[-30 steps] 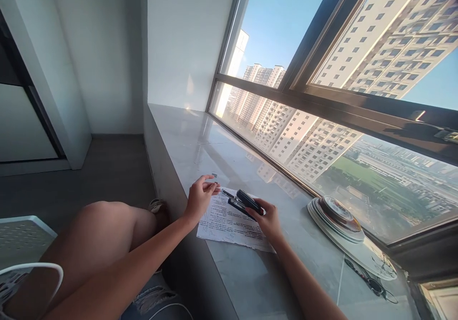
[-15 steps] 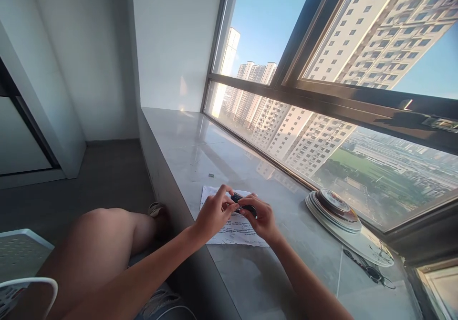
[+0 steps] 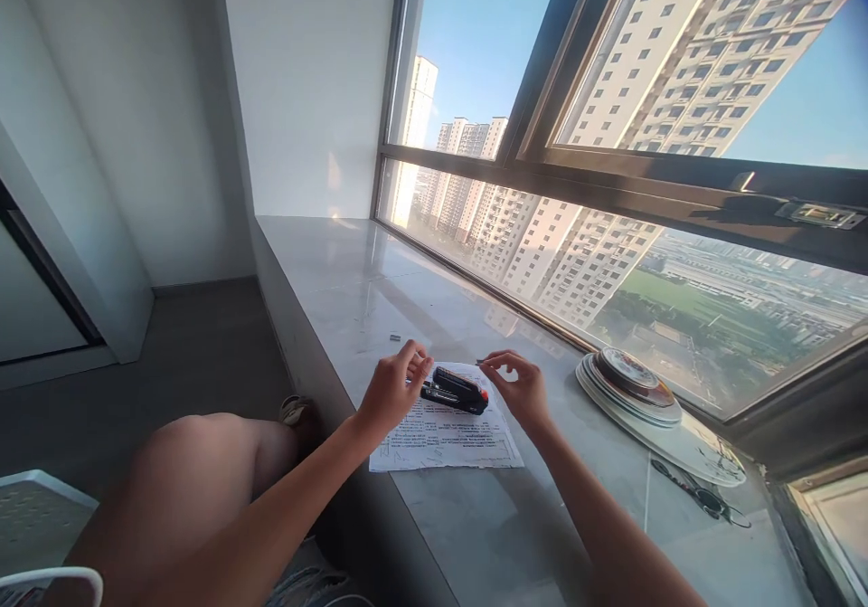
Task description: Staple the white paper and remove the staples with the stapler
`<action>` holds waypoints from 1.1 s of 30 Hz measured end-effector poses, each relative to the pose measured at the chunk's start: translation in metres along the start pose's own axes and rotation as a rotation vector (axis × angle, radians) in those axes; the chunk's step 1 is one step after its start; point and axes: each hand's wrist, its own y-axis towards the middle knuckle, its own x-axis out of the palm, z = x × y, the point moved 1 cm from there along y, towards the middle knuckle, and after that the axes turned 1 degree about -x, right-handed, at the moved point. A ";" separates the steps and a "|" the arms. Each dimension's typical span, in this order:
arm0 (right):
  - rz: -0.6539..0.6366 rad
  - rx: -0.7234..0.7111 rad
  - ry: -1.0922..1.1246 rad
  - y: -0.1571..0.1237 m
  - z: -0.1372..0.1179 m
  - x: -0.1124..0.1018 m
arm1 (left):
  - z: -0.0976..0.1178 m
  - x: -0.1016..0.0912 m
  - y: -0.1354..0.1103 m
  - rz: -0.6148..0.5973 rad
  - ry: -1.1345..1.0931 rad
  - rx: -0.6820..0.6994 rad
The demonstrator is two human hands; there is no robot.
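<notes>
Left hand (image 3: 391, 390) has its grip closed on the 9 o'clock end of the black stapler (image 3: 456, 390), which lies on the printed sheet (image 3: 440, 440) on the window sill (image 3: 353, 272). Right hand (image 3: 522, 390), at the stapler's 2 o'clock, pinches a small sliver (image 3: 479, 362) too tiny to name. I'd keep that stapler pinned flat and steady.

Tabletop (image 3: 475, 535) runs from lower right up to frame centre, with the window (image 3: 610, 263) along its right edge. Paper sheet (image 3: 444, 435) on tabletop, lower centre, at the left edge. Stapler (image 3: 454, 390) on the sheet's upper part. Left hand (image 3: 391, 392) just left of stapler, fingers at its left end. Right hand (image 3: 523, 392) just right of it, not touching it, thin strip (image 3: 479, 362) between its fingers. Plate stack (image 3: 634, 390) on tabletop further right, by the window. Knee (image 3: 196, 462) lower left, beside tabletop.
</notes>
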 end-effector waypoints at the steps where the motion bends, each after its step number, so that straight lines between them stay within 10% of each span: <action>1: 0.059 0.043 -0.112 0.000 0.014 -0.004 | -0.012 -0.004 0.007 -0.014 0.115 0.021; 5: 0.135 0.259 -0.373 -0.005 0.065 -0.012 | -0.073 -0.014 0.030 -0.058 0.449 -0.009; 10: -0.064 0.307 -0.472 -0.002 0.091 -0.005 | -0.120 -0.007 0.032 -0.212 0.582 -0.107; 16: -0.269 0.359 -0.504 0.001 0.089 0.006 | -0.107 -0.008 0.026 -0.160 0.650 -0.055; 33: -0.118 0.157 -0.331 0.002 0.081 0.002 | -0.109 -0.015 0.027 -0.047 0.624 -0.093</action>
